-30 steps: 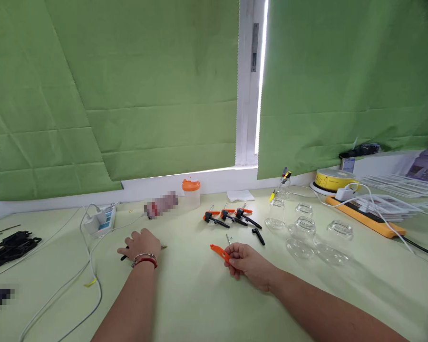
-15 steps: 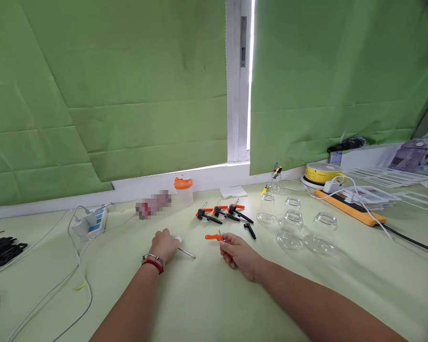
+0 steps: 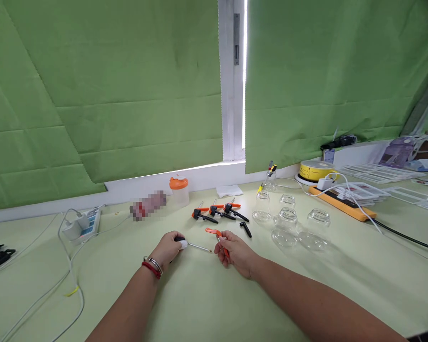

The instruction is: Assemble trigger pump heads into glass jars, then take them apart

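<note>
Fingers [image 3: 171, 235] of my left hand [image 3: 166, 251] grasp a screwdriver [image 3: 199, 247], its tip pointing toward my right hand [image 3: 237, 254], whose fingers pinch an orange strip [image 3: 213, 231]. From afar I see both over the middle of the worktop [image 3: 207, 304]. Beyond them lie three orange-and-black gadgets [image 3: 221, 213], with a small black piece [image 3: 246, 230] nearer my right hand and glass jars [image 3: 287, 216] farther right.

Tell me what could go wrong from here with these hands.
The screwdriver in the left hand points toward the right hand, which pinches the orange part; a slip might jab that hand.

The clear glass jars stand close together to its right, so a wide sweep could knock one over.

The loose black piece just beyond it might get brushed aside.
</note>
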The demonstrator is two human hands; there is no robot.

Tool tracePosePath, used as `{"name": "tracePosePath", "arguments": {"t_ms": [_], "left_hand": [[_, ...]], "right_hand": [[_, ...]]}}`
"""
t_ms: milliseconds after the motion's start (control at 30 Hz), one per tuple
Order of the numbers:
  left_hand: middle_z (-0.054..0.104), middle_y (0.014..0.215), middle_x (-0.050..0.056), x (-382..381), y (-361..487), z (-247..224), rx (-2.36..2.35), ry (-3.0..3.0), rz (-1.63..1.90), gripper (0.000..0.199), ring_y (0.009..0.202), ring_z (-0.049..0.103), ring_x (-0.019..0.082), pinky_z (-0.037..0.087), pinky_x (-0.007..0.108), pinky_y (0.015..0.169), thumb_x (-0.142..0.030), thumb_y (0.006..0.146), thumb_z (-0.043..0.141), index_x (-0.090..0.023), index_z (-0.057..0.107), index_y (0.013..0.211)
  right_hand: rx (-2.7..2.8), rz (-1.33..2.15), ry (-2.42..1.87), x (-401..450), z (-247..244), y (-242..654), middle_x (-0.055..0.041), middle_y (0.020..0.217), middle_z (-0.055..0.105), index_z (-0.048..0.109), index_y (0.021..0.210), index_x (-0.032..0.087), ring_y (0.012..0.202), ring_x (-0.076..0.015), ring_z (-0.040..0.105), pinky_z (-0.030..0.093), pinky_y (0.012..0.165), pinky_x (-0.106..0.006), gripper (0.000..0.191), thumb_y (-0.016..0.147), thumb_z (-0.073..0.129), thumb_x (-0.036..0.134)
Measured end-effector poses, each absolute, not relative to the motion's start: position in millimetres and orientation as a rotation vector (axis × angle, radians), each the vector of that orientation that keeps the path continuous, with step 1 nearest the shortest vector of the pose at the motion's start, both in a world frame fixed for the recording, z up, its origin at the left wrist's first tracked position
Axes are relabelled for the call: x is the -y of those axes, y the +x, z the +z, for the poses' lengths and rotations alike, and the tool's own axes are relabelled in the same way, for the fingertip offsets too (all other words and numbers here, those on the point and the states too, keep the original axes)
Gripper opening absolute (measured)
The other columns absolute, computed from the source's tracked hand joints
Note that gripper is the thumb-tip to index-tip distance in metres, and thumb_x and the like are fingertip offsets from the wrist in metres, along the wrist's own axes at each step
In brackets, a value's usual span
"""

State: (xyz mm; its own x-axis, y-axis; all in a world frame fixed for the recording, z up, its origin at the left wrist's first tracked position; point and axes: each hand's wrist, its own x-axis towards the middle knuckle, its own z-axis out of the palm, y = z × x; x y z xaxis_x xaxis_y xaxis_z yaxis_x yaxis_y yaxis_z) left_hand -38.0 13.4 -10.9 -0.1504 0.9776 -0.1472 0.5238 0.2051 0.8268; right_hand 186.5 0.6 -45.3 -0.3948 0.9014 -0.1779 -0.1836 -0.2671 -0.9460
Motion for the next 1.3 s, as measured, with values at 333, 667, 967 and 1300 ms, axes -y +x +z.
{"name": "tracePosePath", "arguments": {"t_ms": [333,667,967,1300], "left_hand": [[0.058,0.065,-0.001,-10,-16,-16,-1.630,1.225,1.200,0.028,0.058,0.049,0.012,0.036,0.022,0.051,-0.027,0.051,0.069,-0.015,0.061,0.076],[0.063,0.079,0.004,-6,-3,-21,-1.623,1.132,1.251,0.055,0.062,0.054,0.014,0.039,0.024,0.054,-0.035,0.045,0.077,-0.013,0.061,0.092],[0.054,0.069,-0.003,4,7,-13,-1.586,1.260,1.181,0.037,0.053,0.046,0.010,0.037,0.021,0.048,-0.030,0.057,0.071,-0.017,0.055,0.088],[0.051,0.068,-0.005,13,11,2,-1.494,1.376,1.136,0.043,0.056,0.047,0.010,0.037,0.021,0.048,-0.034,0.050,0.077,-0.020,0.046,0.076]], "right_hand": [[1.206,1.798,-0.922,1,-41,187,-0.0011,0.078,0.058,0.046,0.099,0.022,0.052,-0.0089,0.050,0.037,0.042,-0.021,0.022,0.085,0.048,0.039],[1.234,1.738,-0.850,-4,-45,190,-0.0006,0.078,0.059,0.047,0.103,0.022,0.052,-0.0092,0.049,0.035,0.041,-0.021,0.035,0.080,0.052,0.048],[1.308,1.633,-0.785,2,-37,188,-0.0001,0.078,0.060,0.049,0.106,0.023,0.057,-0.0092,0.049,0.035,0.045,-0.020,0.040,0.076,0.060,0.046],[1.248,1.648,-0.763,1,-38,189,-0.0017,0.076,0.063,0.054,0.101,0.021,0.056,-0.0094,0.048,0.032,0.047,-0.021,0.043,0.068,0.070,0.043]]}}
